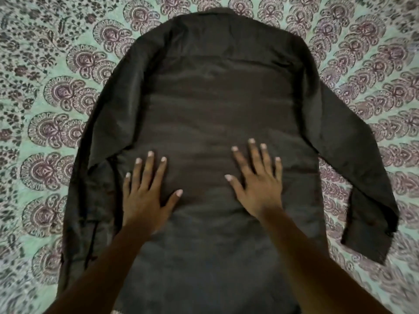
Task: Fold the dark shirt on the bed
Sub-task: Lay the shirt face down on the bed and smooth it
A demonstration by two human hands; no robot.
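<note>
**A:** Where does the shirt lie, and what are your hands doing?

**B:** The dark, long-sleeved woven shirt (215,98) lies spread flat, seemingly back side up, on the bed's green sheet with purple paisley print (45,91), collar at the far end. Your left hand (145,193) and right hand (256,184) both rest palm down on its lower back, fingers spread wide, gripping nothing.

**A:** So this looks like the smoothing step?

**B:** I judge so; no fold is made yet. Press lightly and sweep from the middle outward toward the side seams, so creases run off the edges and do not bunch under your palms.

**A:** And the sleeves?

**B:** The left sleeve (90,177) lies close along the body, rumpled near the cuff. The right sleeve (353,177) angles well away. Flatten each before you bring it across, and keep the side edges parallel, or the fold may come out crooked.
</note>
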